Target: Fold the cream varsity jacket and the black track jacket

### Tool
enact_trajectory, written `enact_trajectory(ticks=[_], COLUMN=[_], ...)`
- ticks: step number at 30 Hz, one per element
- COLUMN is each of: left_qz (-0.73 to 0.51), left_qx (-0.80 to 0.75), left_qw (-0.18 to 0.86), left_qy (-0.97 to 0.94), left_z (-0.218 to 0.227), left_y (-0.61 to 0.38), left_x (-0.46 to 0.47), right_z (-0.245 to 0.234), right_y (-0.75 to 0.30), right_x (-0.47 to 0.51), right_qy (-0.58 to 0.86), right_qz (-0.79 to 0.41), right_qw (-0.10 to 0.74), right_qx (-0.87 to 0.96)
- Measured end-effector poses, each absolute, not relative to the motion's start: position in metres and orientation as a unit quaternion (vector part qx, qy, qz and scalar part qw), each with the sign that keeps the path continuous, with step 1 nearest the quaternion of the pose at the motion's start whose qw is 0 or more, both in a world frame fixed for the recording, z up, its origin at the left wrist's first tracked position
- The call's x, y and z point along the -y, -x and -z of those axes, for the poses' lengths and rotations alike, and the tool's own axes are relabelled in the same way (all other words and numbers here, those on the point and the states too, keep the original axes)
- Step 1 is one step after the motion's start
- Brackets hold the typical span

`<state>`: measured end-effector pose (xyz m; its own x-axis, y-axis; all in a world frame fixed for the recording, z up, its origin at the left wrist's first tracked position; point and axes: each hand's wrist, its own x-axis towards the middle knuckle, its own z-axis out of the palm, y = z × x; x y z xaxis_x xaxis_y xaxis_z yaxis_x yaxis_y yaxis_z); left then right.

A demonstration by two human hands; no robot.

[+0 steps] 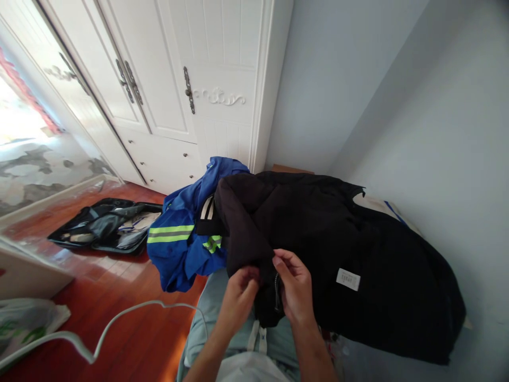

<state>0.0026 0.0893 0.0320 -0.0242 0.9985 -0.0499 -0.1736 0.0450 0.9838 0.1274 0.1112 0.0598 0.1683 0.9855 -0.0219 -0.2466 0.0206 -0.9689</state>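
Observation:
A large black garment, probably a jacket, lies spread in front of me. My left hand is closed on a fold of its near edge, with the fingertips partly hidden in the cloth. Close beside it, my right hand pinches the same garment between thumb and fingers. A thin dark cord or strip hangs by the right palm. To the right, a white printed label shows on the black cloth. Blue workwear with yellow-green reflective bands lies beyond to the left, partly under the black garment.
Pale green padded fabric lies beneath the garments. An open black suitcase with things in it rests on the red wooden floor. A white cable crosses at left. A white wardrobe stands behind, a wall at right.

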Motion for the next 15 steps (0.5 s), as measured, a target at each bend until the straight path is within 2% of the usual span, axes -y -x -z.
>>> enact_trajectory(ticks=[3,7,9,12,15], left_qz=[-0.489,-0.562,-0.633,-0.716,-0.732], left_qx=[-0.426,-0.347,-0.32,-0.379,-0.466], left_qw=[0.655,0.705,0.66,0.519,0.393], left_qy=[-0.388,-0.259,-0.247,-0.271,-0.303], left_z=[-0.019,-0.009,-0.01,-0.022,-0.044], left_y=[-0.003,0.014,0.027,0.048,0.062], left_x=[-0.098,-0.106,-0.109,-0.109,-0.104], right_z=[-0.064,-0.06,-0.051,-0.037,-0.035], right_y=[-0.127,-0.129,-0.131,-0.144,-0.186], right_x=[-0.118,-0.116,-0.109,-0.097,-0.085], right_qy=[0.439,0.44,0.451,0.477,0.495], right_qz=[-0.577,-0.558,-0.531,-0.494,-0.518], right_qw=[0.621,0.648,0.659,0.633,0.475], right_qx=[0.298,0.273,0.285,0.358,0.511])
